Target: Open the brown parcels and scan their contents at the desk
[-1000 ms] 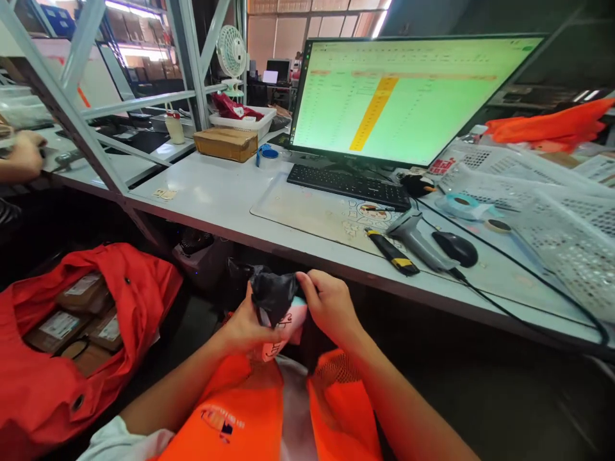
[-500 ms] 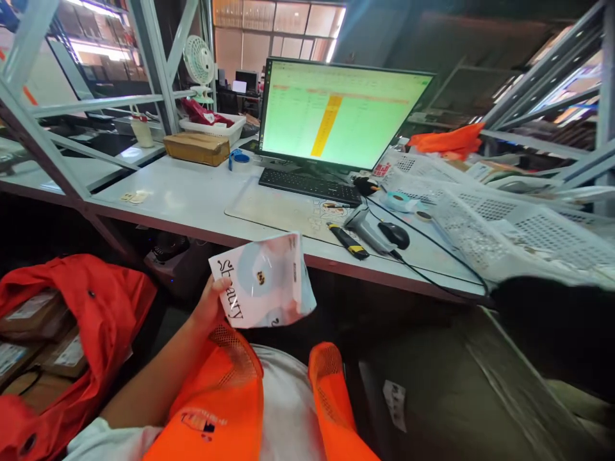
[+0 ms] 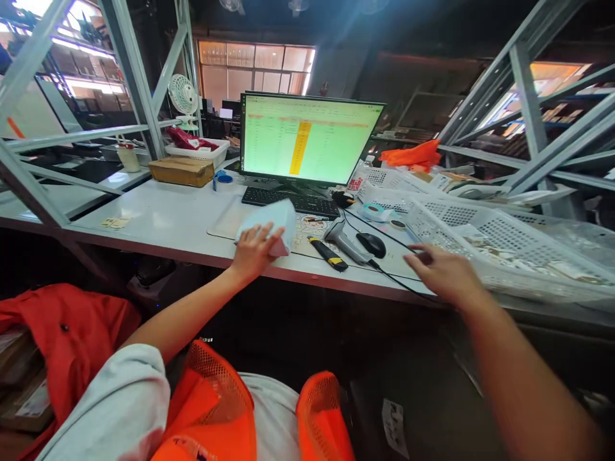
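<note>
My left hand (image 3: pixel 254 251) is closed on a thin printed packet (image 3: pixel 275 218) at the front of the desk. The packet now shows a plain pale-blue face, with a pinkish edge near my fingers. Over the desk's right front edge hangs my right hand (image 3: pixel 444 272), slightly blurred, its fingers apart and nothing visible in them. A black mouse (image 3: pixel 371 244) lies to its left. Between the two hands are a grey barcode scanner (image 3: pixel 346 241) with a cable and a black-and-yellow box cutter (image 3: pixel 328 254).
A monitor (image 3: pixel 307 141) and keyboard (image 3: pixel 291 201) stand behind the packet. White perforated baskets (image 3: pixel 504 230) fill the right side. At the left back sits a cardboard box (image 3: pixel 181 171). Metal rack posts (image 3: pixel 132 77) flank the desk (image 3: pixel 144 214).
My left hand has carried the packet forward to the desk and turned it, so the printed front is out of sight. My right hand has come into view at the right.
</note>
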`<state>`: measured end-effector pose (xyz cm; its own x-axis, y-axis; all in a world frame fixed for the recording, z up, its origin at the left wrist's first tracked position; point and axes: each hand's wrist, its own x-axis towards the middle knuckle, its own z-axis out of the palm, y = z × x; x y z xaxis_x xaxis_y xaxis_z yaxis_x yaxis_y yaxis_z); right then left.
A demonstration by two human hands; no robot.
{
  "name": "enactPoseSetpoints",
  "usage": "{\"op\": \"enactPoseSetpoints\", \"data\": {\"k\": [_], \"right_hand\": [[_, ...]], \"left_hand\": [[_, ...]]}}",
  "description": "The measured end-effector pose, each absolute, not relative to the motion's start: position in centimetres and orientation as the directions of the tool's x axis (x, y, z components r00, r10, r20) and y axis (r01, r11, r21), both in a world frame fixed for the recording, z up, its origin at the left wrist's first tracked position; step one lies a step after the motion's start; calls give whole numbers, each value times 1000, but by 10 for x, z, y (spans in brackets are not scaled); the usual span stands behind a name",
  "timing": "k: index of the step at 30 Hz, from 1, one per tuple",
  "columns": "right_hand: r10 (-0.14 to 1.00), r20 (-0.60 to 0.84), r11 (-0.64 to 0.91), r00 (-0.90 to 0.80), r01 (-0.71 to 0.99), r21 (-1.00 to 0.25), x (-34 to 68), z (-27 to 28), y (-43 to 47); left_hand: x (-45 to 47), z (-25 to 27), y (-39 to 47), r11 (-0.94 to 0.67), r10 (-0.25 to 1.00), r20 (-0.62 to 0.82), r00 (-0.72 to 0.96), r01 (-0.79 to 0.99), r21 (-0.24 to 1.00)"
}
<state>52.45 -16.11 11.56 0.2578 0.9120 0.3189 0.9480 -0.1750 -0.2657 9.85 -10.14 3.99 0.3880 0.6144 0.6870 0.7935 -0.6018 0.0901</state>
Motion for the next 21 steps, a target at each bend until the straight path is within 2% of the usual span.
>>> {"op": "enactPoseSetpoints", "data": {"k": [3,6,9,11,15,17,19,21], "right_hand": [[950,180,-225,254,959,-170,485,101,-88],[960,81,-262,269,961,-87,459,85,-46],[949,35,-310,312,949,-60,446,71,-28],[945,17,-326,327,944,-50,440,65,-21],[940,22,-338,339,940,-41,434,78,-16],[950,-9,-313,314,944,-109,438,103,-21],[967,-122,-250,223,925,-286,443,138,-32],[949,-303,-226,82,849,-477,445,176,-46]], "left_hand": [[121,36,-96,-613,671,508,540,789,-28],[116,31,-95,-679,618,546,566,734,7],[88,26,-82,-695,586,699,410,698,173],[67,19,-67,-691,599,750,281,654,307],[39,-3,-42,-660,716,669,200,508,553],[36,-12,-39,-624,767,604,216,471,624],[39,-15,-42,-583,806,538,248,497,644],[44,-12,-48,-536,840,466,278,560,632]]}}
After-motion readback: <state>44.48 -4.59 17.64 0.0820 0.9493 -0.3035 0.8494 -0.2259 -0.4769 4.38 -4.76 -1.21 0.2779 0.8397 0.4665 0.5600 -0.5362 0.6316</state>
